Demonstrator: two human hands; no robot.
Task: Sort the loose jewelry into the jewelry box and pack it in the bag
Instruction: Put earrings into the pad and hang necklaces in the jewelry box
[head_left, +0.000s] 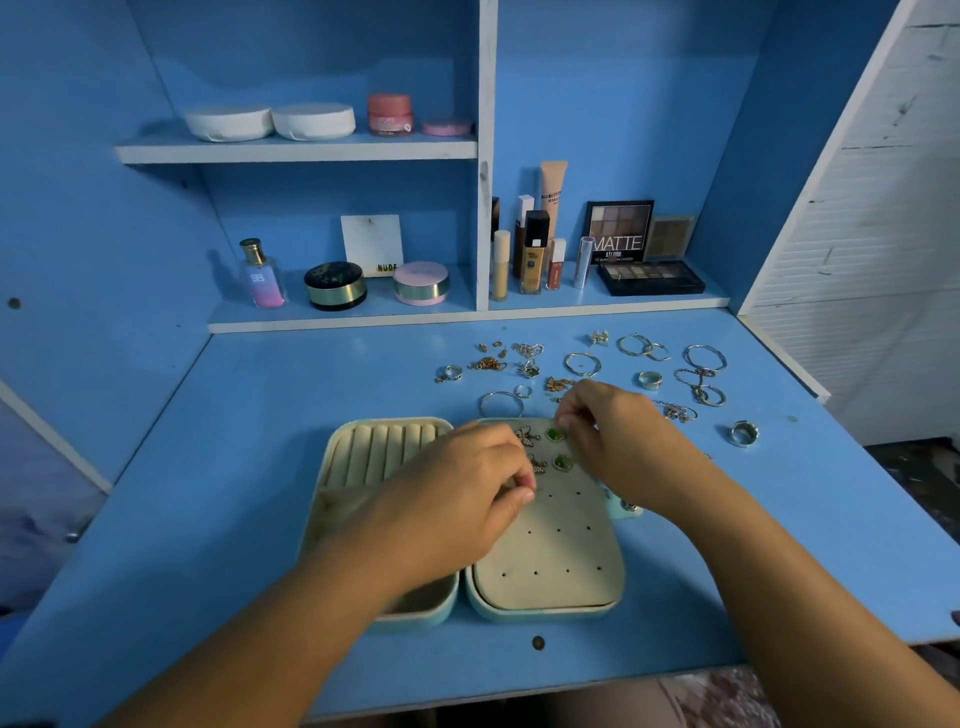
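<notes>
item: jewelry box (545, 610), open flat on the blue desk (249, 467), near its front edge. shell pale mint with rounded corners; lining cream and matte.

left half: padded ring rolls (384, 447) in parallel ridges. right half: flat earring panel (550, 551) pierced with rows of small holes. pinned at the panel's far end are two butterfly earrings (527, 435) in pale metal. just right of them are two green heart-shaped earrings (555, 434), glossy.

left hand (457, 499): over the box's middle, fingers curled, thumb and forefinger tips pinched together at the panel's left edge, just below the butterflies. whether anything sits in the pinch cannot be told.

right hand (618, 441): over the panel's far right corner, fingers curled down beside the green hearts. its hold cannot be told.

loose jewelry (649, 380): scattered on the desk beyond the box, including thin wire bangles, chains and small studs. a wide silver ring (744, 432) lies apart at right.
</notes>
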